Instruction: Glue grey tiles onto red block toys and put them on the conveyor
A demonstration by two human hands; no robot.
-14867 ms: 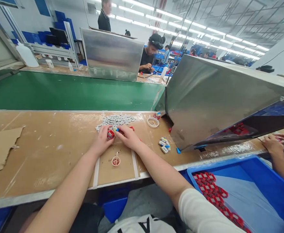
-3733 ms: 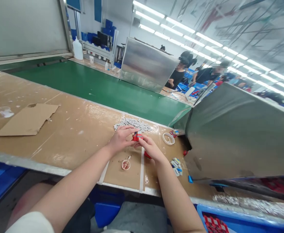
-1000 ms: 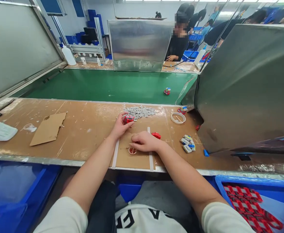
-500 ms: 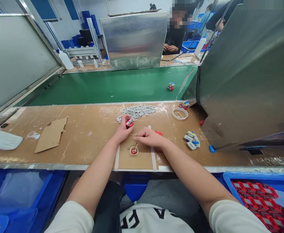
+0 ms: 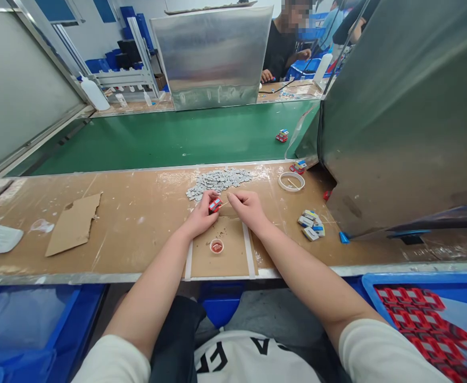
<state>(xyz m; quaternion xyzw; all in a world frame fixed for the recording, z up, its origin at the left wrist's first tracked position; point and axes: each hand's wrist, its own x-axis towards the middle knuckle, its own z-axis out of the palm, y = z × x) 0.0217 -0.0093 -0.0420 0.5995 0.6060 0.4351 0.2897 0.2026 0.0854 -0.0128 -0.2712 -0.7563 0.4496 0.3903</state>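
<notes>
My left hand (image 5: 200, 217) is closed around a small red toy car (image 5: 215, 205) with pale windows. Between the thumb and fingers of my right hand (image 5: 250, 209) is a thin pale stick (image 5: 224, 204), its tip at or very near the car's right side; whether it touches I cannot tell. Below both hands, a small round cup (image 5: 216, 253) of red liquid stands on a brown board marked by white tape strips (image 5: 249, 250). Just beyond my left hand lies a heap of small flat grey pieces (image 5: 219, 182).
A white ring (image 5: 280, 185), red toy cars (image 5: 298, 167) and several grey-and-blue pieces (image 5: 310, 225) lie right. Cardboard (image 5: 74, 226) lies left. A green belt (image 5: 157, 139) runs beyond the table, carrying another toy car (image 5: 282, 135). A blue bin (image 5: 371, 282) of red parts stands lower right; a person (image 5: 279, 50) sits opposite.
My right hand has lifted the stick out of the cup and moved it up to the toy car in my left hand. The person opposite has spread their hands apart. The view has shifted slightly.
</notes>
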